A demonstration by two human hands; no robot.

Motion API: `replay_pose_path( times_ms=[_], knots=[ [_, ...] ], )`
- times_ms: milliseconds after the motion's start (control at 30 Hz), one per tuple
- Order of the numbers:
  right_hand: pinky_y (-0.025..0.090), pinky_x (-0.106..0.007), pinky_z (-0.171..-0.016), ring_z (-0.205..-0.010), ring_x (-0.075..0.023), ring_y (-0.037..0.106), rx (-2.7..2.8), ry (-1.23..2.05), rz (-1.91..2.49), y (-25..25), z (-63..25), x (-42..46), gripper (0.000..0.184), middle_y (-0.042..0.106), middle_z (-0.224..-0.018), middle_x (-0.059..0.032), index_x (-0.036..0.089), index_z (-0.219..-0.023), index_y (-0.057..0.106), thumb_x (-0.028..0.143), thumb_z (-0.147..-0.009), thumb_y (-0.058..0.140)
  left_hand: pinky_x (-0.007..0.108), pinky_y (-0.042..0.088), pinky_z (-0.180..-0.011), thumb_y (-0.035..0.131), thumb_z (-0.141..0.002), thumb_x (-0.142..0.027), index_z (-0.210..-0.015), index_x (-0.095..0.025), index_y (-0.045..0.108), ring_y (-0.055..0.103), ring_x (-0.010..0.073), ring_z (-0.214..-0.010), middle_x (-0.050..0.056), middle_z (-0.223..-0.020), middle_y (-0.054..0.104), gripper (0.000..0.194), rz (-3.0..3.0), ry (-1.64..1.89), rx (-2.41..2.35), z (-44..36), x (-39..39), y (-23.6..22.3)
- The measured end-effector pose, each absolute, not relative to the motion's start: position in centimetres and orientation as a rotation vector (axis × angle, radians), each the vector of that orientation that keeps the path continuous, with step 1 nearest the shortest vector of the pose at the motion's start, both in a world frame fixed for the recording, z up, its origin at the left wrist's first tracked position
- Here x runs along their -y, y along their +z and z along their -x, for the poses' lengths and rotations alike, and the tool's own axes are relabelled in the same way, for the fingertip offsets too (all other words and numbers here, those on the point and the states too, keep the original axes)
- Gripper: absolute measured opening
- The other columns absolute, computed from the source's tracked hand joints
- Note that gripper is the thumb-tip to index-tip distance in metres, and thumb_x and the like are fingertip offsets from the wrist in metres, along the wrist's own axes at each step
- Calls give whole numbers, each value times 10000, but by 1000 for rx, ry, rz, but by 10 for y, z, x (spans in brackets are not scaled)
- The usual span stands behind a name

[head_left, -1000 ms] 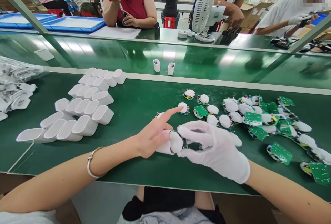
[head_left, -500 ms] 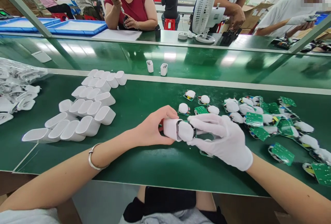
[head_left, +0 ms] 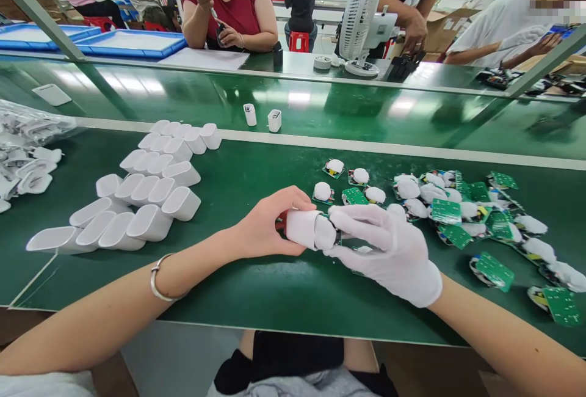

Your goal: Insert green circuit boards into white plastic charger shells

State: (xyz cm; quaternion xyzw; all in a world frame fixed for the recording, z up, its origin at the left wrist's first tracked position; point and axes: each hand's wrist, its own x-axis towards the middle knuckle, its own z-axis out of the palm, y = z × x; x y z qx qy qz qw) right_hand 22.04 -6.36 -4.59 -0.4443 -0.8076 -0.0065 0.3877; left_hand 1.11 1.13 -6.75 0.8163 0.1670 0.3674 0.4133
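Note:
My bare left hand (head_left: 265,223) is closed around a white plastic housing (head_left: 301,228), held on its side just above the green bench. In my gloved right hand (head_left: 389,244), thumb and fingers pinch a circuit board with a white domed part (head_left: 325,233). The dome's left portion sits inside the housing's open end; the rest of it shows outside. Much of the board is hidden by my glove. Several more boards with white domes (head_left: 322,192) lie just beyond my right hand. Another board, partly covered, rests beneath it.
Rows of white housings (head_left: 149,222) stand at left, beside a plastic bag of white parts (head_left: 32,125). Circuit boards (head_left: 446,211) are heaped at right. Two small white units (head_left: 274,120) stand on the strip beyond. Co-workers sit across the bench near a white fan (head_left: 361,18).
The domed part has gone further into the housing, so less of it shows. Both hands keep their grips. The whole view has shifted slightly.

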Motion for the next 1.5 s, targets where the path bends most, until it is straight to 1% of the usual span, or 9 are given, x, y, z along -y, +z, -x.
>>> replay_pose_path(
  times_ms=[167,300,433,567,733,967,1167,1333,1500],
  knots=[
    [559,-296,-767,-931,-182,655,1886,588,1194,-41,-217,64,338,670,-1107,-15,321,-1121,647,266,-790,675,154,367,-444,739,-602,-124,-991,-182,562,537,131,-734,58,-928,572,431,-2042,992,-446,-13,-9,-68],
    [554,-346,-768,-1060,-209,605,1468,1504,1037,-37,-219,59,673,527,-1337,-62,345,-1418,346,458,-814,621,202,417,-523,763,-593,-134,-1002,-172,594,553,139,-737,61,-928,641,444,-2086,1042,-430,-17,-1,-64],
    [498,-312,-782,-888,-166,589,1320,1895,801,-38,-217,57,431,632,-1024,-44,222,-1158,599,495,-824,602,260,423,-626,774,-574,-147,-988,-157,618,528,131,-699,49,-902,684,443,-2184,1096,-419,-21,7,-59],
    [458,-279,-748,-792,-135,536,1346,1825,798,-40,-207,59,310,596,-847,-32,137,-856,633,446,-837,611,273,392,-642,778,-566,-134,-983,-153,630,494,125,-678,36,-884,696,443,-2233,1114,-425,-23,11,-60],
    [467,-286,-777,-851,-162,586,1554,1635,1036,-27,-213,55,308,659,-885,-33,163,-898,665,447,-873,550,274,422,-680,761,-625,-137,-1079,-164,611,504,135,-718,51,-923,679,479,-2151,1031,-435,-21,11,-64],
    [410,-245,-555,-578,-129,583,2451,654,1853,-6,-274,39,180,699,-779,-11,236,-907,736,340,-799,636,259,455,-690,768,-695,-307,-1196,-238,600,485,132,-789,78,-1150,527,533,-2083,540,-535,-18,8,-72],
    [294,-246,-483,-717,-182,593,2765,-54,1867,-22,-261,37,209,648,-841,-84,190,-713,712,256,-856,574,230,444,-731,571,-807,-153,-1272,-222,513,498,122,-827,38,-1104,564,474,-2118,318,-590,-22,7,-68],
    [418,-247,-644,-739,-146,585,2424,218,1616,-14,-263,42,239,668,-866,-38,207,-976,687,276,-932,462,223,429,-646,633,-753,-230,-1239,-203,537,440,106,-658,15,-934,615,496,-2146,424,-813,-23,12,-73],
    [381,-234,-577,-646,-118,542,2487,275,1492,-10,-266,48,280,642,-853,-25,260,-1046,690,330,-938,441,203,383,-564,576,-769,-211,-1324,-176,481,403,99,-628,23,-904,602,565,-2068,405,-798,-23,11,-82]
  ],
)
